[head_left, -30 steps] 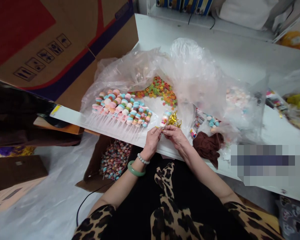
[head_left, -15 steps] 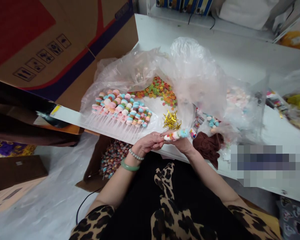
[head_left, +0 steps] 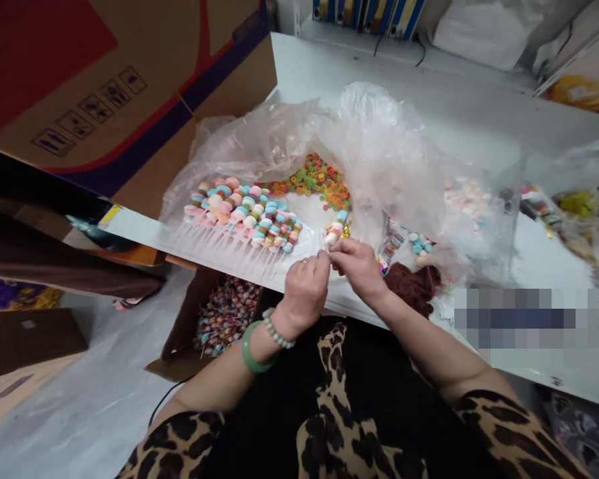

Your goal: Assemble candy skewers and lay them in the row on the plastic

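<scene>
- White table (head_left: 429, 113) beneath a clear plastic bag (head_left: 374, 146), with rows of pastel candy sticks (head_left: 242, 223) at left.
- Your left hand (head_left: 304, 293) and right hand (head_left: 359, 266): fingers closed, pinching one upright candy stick (head_left: 335, 229) above the table's near edge.

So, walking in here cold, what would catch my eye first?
The rows of pastel candies on white sticks stand out at the table's edge, with a heap of bright ring-shaped sweets behind them beneath clear plastic. At centre, the left hand and right hand meet at one candy stick.
</scene>
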The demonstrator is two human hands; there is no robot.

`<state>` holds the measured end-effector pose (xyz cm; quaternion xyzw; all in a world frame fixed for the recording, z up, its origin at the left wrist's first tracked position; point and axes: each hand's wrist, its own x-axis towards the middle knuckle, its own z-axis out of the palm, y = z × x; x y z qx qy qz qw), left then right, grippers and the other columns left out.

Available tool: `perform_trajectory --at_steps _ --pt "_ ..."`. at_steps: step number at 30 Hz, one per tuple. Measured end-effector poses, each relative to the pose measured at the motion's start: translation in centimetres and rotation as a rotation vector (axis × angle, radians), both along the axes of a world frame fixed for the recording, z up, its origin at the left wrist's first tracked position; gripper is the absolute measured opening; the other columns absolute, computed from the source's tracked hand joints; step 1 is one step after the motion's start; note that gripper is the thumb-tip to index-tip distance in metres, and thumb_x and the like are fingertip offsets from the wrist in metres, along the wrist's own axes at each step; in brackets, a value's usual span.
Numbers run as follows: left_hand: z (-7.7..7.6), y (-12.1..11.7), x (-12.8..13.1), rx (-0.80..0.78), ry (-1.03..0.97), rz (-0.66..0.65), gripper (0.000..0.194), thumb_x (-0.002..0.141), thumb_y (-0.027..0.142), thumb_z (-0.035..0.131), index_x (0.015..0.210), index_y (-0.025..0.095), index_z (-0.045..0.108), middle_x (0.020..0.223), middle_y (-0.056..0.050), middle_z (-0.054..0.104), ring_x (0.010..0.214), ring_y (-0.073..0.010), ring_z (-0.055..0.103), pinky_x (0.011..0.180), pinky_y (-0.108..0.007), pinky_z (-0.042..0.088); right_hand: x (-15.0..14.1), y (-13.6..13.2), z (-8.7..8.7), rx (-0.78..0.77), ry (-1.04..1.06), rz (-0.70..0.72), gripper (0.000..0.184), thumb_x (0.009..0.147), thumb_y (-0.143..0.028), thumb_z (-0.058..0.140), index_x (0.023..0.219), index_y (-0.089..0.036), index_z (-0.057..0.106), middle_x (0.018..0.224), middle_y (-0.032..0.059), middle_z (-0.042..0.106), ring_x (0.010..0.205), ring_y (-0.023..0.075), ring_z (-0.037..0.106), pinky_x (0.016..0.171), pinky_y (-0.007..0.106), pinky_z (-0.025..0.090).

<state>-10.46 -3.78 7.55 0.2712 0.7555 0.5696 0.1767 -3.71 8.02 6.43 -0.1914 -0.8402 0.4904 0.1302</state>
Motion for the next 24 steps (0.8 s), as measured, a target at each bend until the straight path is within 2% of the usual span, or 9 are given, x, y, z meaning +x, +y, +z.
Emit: perform_trajectory --at_steps 2,4,7,9,12,16,18,20,24 --pt "-1.5 0.1 0.4 0.112 -0.138 0.064 0.012 0.083 0.03 0.064 0.087 0.019 0.064 0.079 -0.007 0.061 0.08 -0.0196 0.059 0.076 -0.029 0.046 -0.6 -0.3 -1.0 -0.276 0.076 0.036 0.031 0.09 -0.038 0.043 0.068 -0.02 0.053 0.05 -0.0032 0.037 0.048 0.0125 0.035 0.051 0.027 0.034" --pt "-3.1 -0.3 -0.4 0.181 -0.451 -0.01 0.03 0.083 0.047 0.064 0.095 0.02 0.061 0.082 -0.006 0.064 0.076 -0.0181 0.062 0.072 -0.029 0.049 -0.4 -0.9 -2.0 -0.381 0.143 0.046 0.036 0.093 -0.043 0.038 0.067 -0.021 0.05 0.05 -0.0042 0.033 0.047 0.0123 0.032 0.05 0.027 0.035" --pt "-4.9 -1.5 -2.0 0.111 -1.03 -0.415 0.062 0.076 0.076 0.053 0.092 0.016 0.06 0.073 -0.008 0.064 0.063 -0.0199 0.064 0.058 -0.031 0.05 0.7 -1.5 -3.0 -0.207 0.154 -0.036 0.032 0.087 -0.047 0.05 0.068 -0.022 0.053 0.058 -0.0006 0.045 0.057 0.0154 0.043 0.058 0.029 0.04" --pt "-5.5 -2.6 -2.7 0.022 -1.213 -0.648 0.073 0.07 0.084 0.049 0.086 0.014 0.061 0.069 -0.01 0.064 0.054 -0.0205 0.062 0.049 -0.03 0.048 1.7 -1.5 -3.2 -0.045 0.11 -0.002 0.027 0.082 -0.043 0.058 0.065 -0.022 0.055 0.061 0.001 0.049 0.066 0.0174 0.048 0.066 0.031 0.041" --pt "-5.1 -4.0 -3.3 -0.041 -1.096 -0.707 0.06 0.072 0.075 0.059 0.079 0.015 0.062 0.062 -0.005 0.061 0.041 -0.0144 0.053 0.04 -0.025 0.038 2.5 -1.4 -3.4 -0.022 0.023 0.074 0.024 0.08 -0.036 0.057 0.062 -0.021 0.055 0.06 0.0014 0.051 0.067 0.0168 0.05 0.067 0.031 0.041" --pt "-2.7 -5.4 -4.7 -0.188 -0.643 -0.758 0.036 0.07 0.052 0.074 0.069 0.016 0.067 0.058 -0.002 0.058 0.047 -0.0128 0.05 0.045 -0.022 0.037 2.6 -1.9 -4.2 -0.738 -0.201 0.206 0.026 0.075 -0.045 0.061 0.067 -0.02 0.056 0.055 -0.0018 0.052 0.051 0.0125 0.047 0.052 0.026 0.039" --pt "-1.5 -6.0 -5.3 -0.254 -0.477 -0.777 0.027 0.066 0.044 0.078 0.067 0.018 0.07 0.056 0.0 0.057 0.049 -0.0128 0.048 0.046 -0.022 0.035 2.5 -2.6 -4.4 -0.945 -0.319 0.345 0.029 0.075 -0.048 0.059 0.071 -0.019 0.058 0.058 -0.0008 0.056 0.048 0.0125 0.05 0.05 0.026 0.042" --pt "-0.9 -6.6 -5.7 -0.34 -0.362 -0.793 0.023 0.065 0.04 0.079 0.062 0.019 0.07 0.053 0.002 0.055 0.048 -0.0123 0.046 0.047 -0.021 0.032 2.4 -3.8 -4.4 -0.776 -0.384 0.44 0.026 0.079 -0.044 0.057 0.075 -0.019 0.062 0.061 0.0001 0.061 0.052 0.0135 0.056 0.054 0.026 0.045" --pt "-2.0 -9.1 -6.5 -0.639 -0.211 -0.724 0.03 0.074 0.045 0.068 0.058 0.02 0.064 0.049 0.001 0.053 0.043 -0.0126 0.045 0.046 -0.023 0.028 2.9 -4.6 -3.5 -0.106 -0.378 0.391 0.01 0.083 -0.024 0.058 0.085 -0.023 0.068 0.08 0.0014 0.071 0.078 0.0176 0.066 0.069 0.027 0.048"
